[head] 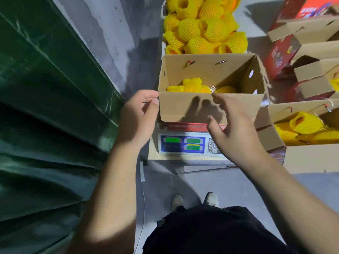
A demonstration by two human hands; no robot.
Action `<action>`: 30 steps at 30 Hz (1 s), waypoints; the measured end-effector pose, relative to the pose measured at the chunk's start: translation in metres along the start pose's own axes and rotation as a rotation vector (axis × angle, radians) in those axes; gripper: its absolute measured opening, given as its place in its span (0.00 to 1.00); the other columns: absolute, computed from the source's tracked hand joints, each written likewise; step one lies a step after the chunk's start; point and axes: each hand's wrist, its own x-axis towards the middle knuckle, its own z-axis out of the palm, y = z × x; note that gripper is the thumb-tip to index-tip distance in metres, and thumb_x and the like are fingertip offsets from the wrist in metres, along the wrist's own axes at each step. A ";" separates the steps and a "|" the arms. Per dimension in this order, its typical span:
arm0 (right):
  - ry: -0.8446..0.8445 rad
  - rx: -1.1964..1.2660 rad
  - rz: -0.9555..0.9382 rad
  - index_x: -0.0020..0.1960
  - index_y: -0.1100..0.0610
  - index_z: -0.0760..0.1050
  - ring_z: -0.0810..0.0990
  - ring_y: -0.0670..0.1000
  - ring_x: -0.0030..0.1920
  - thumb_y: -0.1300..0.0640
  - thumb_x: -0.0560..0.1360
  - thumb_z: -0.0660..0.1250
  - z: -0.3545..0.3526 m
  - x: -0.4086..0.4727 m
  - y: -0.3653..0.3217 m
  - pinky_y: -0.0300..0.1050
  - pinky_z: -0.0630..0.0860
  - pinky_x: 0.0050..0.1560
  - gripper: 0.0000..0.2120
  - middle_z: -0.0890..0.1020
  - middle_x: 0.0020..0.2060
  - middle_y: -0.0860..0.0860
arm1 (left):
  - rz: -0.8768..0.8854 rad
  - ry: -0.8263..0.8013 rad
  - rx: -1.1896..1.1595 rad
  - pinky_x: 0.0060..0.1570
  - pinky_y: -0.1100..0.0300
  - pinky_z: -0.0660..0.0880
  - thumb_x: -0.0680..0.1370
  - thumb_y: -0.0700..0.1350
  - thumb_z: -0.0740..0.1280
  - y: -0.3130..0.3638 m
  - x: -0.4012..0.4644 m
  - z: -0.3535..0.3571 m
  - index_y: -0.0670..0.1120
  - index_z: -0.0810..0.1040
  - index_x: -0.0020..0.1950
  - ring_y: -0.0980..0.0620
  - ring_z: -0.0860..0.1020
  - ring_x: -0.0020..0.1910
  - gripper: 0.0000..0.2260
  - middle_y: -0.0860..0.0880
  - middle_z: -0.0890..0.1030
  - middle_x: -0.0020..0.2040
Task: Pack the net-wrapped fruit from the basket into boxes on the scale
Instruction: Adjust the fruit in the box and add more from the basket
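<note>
Cardboard box (211, 105) sits on scale (183, 143), few net-wrapped fruit (191, 86) inside. Left hand (139, 116) at box's left corner, fingers loosely curled, empty. Right hand (233, 125) spread before near flap, empty. Basket fruit pile (201, 24) behind box.

Both hands, left hand (139, 114) and right hand (233, 125), reach the box (185, 107) on the scale (183, 143).

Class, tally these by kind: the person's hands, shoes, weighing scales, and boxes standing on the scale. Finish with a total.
Hands: 2 (left hand, right hand)
Shoes: 2 (left shoe, right shoe)
Scale: 1
Box on the scale: 1
Total: 6
</note>
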 end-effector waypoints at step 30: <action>0.071 0.136 0.037 0.64 0.51 0.81 0.81 0.39 0.57 0.58 0.82 0.65 0.014 0.019 -0.031 0.35 0.78 0.56 0.13 0.83 0.55 0.39 | 0.173 -0.206 -0.135 0.54 0.65 0.77 0.83 0.45 0.67 -0.001 0.020 -0.003 0.54 0.82 0.59 0.59 0.82 0.54 0.08 0.56 0.83 0.54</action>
